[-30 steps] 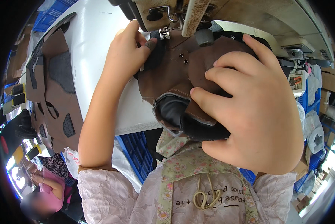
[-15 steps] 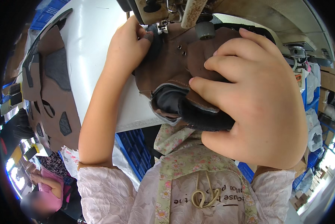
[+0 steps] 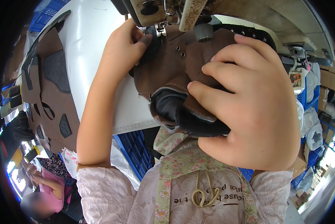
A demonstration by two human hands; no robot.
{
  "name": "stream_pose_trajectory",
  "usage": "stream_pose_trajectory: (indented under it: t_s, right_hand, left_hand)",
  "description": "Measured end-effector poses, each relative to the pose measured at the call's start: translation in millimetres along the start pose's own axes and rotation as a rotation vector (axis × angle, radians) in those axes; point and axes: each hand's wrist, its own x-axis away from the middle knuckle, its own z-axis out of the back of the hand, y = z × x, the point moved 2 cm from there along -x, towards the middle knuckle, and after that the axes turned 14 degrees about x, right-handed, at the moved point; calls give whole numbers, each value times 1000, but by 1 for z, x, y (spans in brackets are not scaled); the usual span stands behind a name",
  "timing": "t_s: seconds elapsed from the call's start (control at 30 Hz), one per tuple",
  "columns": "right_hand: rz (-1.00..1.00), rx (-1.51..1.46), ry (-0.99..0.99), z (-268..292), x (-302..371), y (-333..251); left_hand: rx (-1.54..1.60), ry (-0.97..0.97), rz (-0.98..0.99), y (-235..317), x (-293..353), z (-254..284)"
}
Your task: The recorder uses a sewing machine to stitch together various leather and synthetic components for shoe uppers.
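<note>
A brown shoe upper (image 3: 158, 71) with black lining, metal eyelets and a zip lies bunched under the head of a sewing machine (image 3: 145, 11). Its black edge passes beside the metal presser foot (image 3: 160, 30). My left hand (image 3: 126, 46) pinches that edge just left of the foot, thumb and fingers closed. On the upper's right side rests my right hand (image 3: 253, 89), fingers curled over the top and thumb beneath, gripping it. The zipped opening (image 3: 169, 104) gapes toward me, showing dark lining. What lies under my right palm is hidden.
More brown cut pieces (image 3: 57, 112) with dark patches hang over the left of the white table (image 3: 87, 44). A blue crate (image 3: 132, 153) stands below the front edge. A person in pink (image 3: 50, 194) sits at lower left. Shelves with bags and boxes (image 3: 314, 123) line the right.
My right hand and the near part of the upper have come slightly toward me and left. The left hand keeps its pinch beside the foot. The whole view has shifted a little.
</note>
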Motion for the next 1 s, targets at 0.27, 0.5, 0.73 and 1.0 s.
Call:
stream_pose_trajectory:
  t_s: [0.27,0.5,0.73,1.0]
  right_hand:
    - [-44,-11,85,-4,2,-4]
    - [-11,-57,180,-5,0,-3]
    - [44,-66,231,-8,-1,0]
    - [155,-39,99,3,-5,6]
  left_hand:
    - [-46,53,-174,-11,1,-6]
    - [-72,49,-164,-10,-1,-6]
    - [-41,32,-177,-10,-2,-6]
    - [-31,34,-162,-7,-1,-5]
